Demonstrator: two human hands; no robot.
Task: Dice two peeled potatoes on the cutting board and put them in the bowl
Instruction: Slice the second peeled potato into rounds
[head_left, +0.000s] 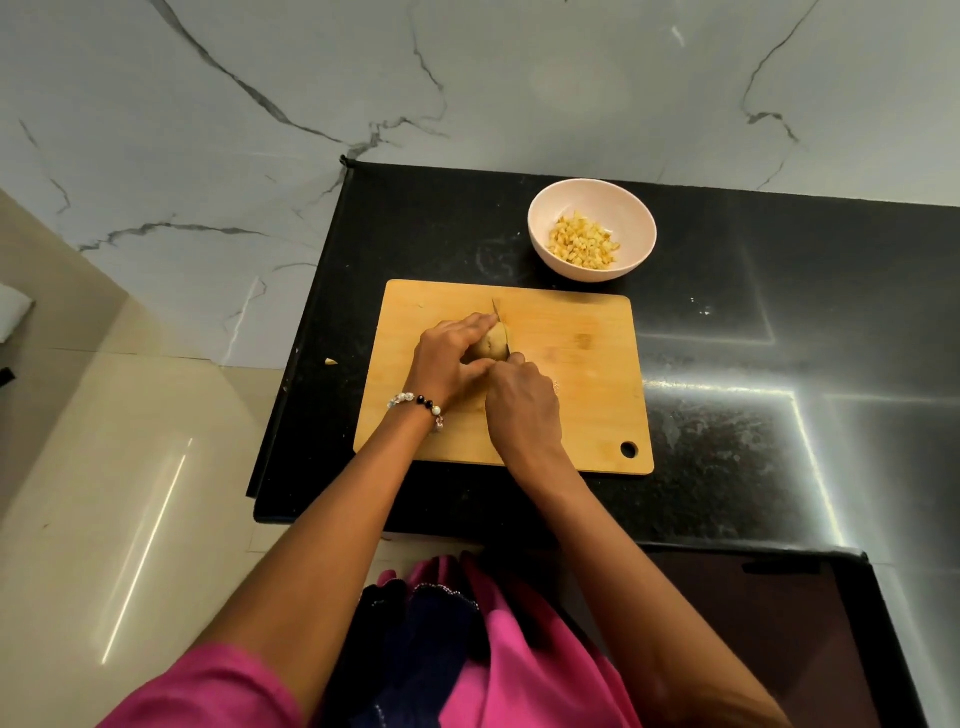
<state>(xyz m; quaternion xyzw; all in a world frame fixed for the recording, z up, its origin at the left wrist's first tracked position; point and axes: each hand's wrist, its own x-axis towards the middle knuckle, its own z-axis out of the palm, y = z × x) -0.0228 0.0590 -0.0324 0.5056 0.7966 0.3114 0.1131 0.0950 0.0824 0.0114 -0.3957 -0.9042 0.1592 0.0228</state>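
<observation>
A peeled potato (492, 344) lies on the wooden cutting board (582, 374), left of its middle. My left hand (451, 364) is arched over the potato and holds it down. My right hand (524, 405) grips a knife (501, 327), whose thin blade runs along the potato's right side with its tip pointing away from me. The handle is hidden inside my fist. Behind the board stands a pale pink bowl (636, 218) holding diced potato pieces (584, 243).
The board and bowl sit on a black stone counter (727, 312) whose left edge drops to a tiled floor. A small potato scrap (331, 361) lies on the floor by that edge. A marble wall rises behind.
</observation>
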